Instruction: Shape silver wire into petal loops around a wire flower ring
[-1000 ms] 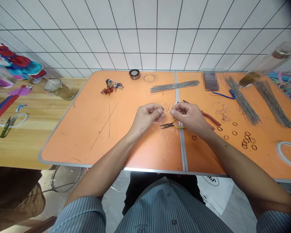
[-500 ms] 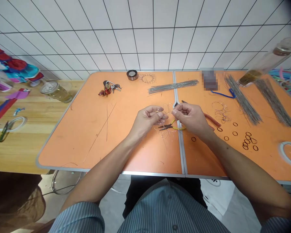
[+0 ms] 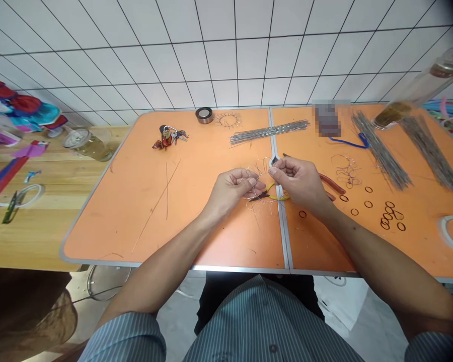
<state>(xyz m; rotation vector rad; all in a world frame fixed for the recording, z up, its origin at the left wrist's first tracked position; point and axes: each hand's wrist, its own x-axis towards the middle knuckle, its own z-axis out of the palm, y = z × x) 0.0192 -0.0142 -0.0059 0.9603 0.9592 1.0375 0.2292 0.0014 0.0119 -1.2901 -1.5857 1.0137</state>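
Observation:
My left hand (image 3: 236, 191) is closed in a pinch on a thin copper-coloured wire (image 3: 264, 166), which is bent into loops between and below the fingers. Across from it, my right hand (image 3: 298, 182) has thumb and forefinger pressed together on the wire; their exact hold is too fine to see. Beneath the hands lie small yellow-handled pliers (image 3: 280, 197), partly covered. Red-handled pliers (image 3: 334, 184) stick out from behind the right hand. A pale tool with a rounded tip (image 3: 272, 162) shows just beyond the right fingertips.
On the orange table (image 3: 113, 211) lie keys (image 3: 170, 137), a tape roll (image 3: 204, 115), a wire ring (image 3: 227, 120), a bundle of straight wires (image 3: 270, 131), more wire bundles (image 3: 381, 151), dark small rings (image 3: 389, 216) and tangled wire (image 3: 346, 170). A glass jar (image 3: 88, 144) stands left.
My hands stay close together, with small finger shifts; the left fingers have turned slightly on the wire. The whole view has tilted a little.

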